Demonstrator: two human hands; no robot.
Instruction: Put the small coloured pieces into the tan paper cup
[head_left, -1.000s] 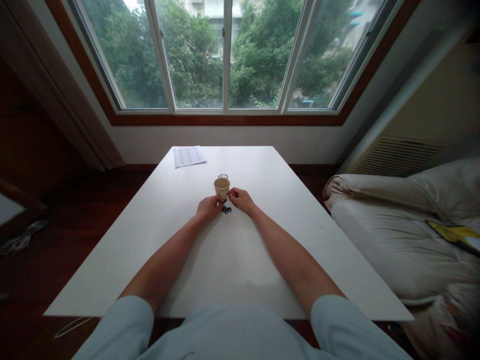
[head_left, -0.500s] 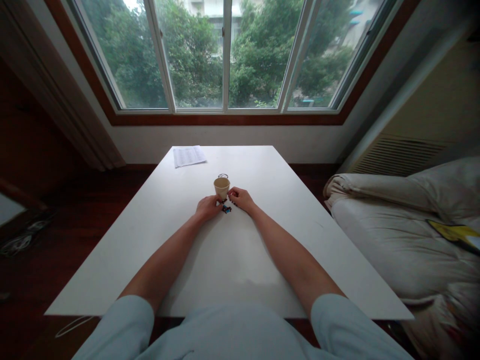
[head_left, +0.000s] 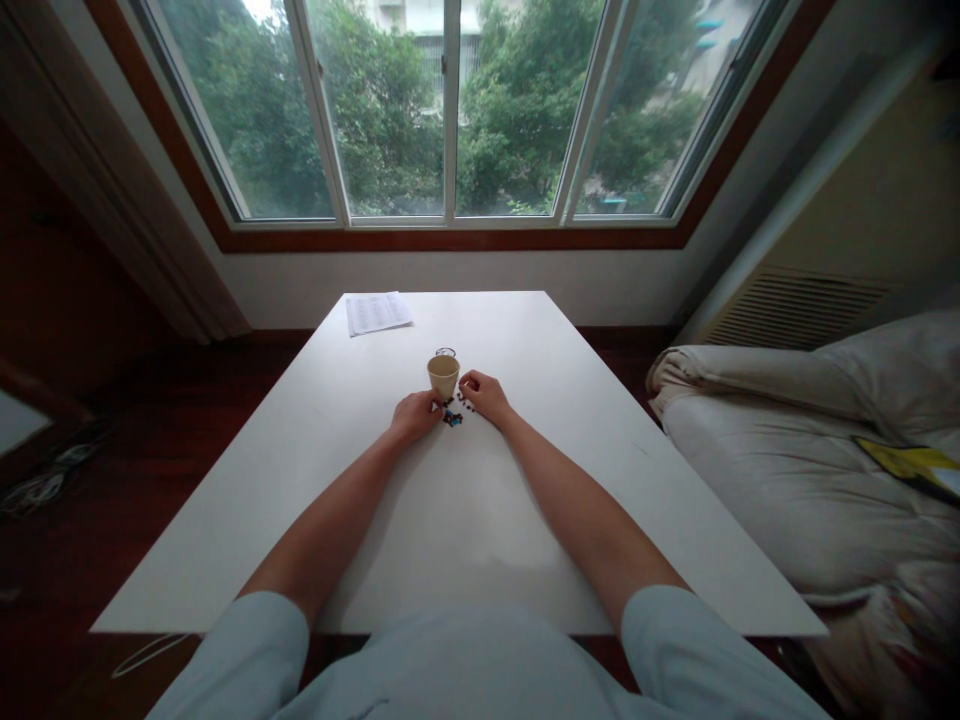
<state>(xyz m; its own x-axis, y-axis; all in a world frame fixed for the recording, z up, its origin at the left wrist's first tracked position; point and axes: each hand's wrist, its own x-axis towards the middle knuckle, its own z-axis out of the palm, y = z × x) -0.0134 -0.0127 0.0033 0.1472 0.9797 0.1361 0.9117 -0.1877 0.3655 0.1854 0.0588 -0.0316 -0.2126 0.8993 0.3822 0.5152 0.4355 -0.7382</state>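
A tan cup [head_left: 443, 376] stands upright on the white table, between and just beyond my hands. My left hand [head_left: 417, 413] rests at its near left side, fingers pinched together; whatever they hold is too small to make out. My right hand [head_left: 484, 393] is at the cup's right side with thumb and forefinger pinched, and I cannot see what is between them. Small dark and blue beads [head_left: 453, 418] lie in a little heap by my left fingertips. Several tiny reddish-brown beads [head_left: 466, 402] are scattered under my right fingers. Behind the cup lies a thin dark loop [head_left: 446, 352].
Printed paper sheets [head_left: 379, 313] lie at the far left of the white table [head_left: 480, 530]. A cream-covered sofa [head_left: 750, 470] stands to the right, with a yellow and black item [head_left: 911, 466] on it. Beyond the table is a window [head_left: 450, 120].
My right hand has shifted slightly right, away from the cup, and more of the small reddish-brown beads show beneath it. My left hand and the cup stay about where they were.
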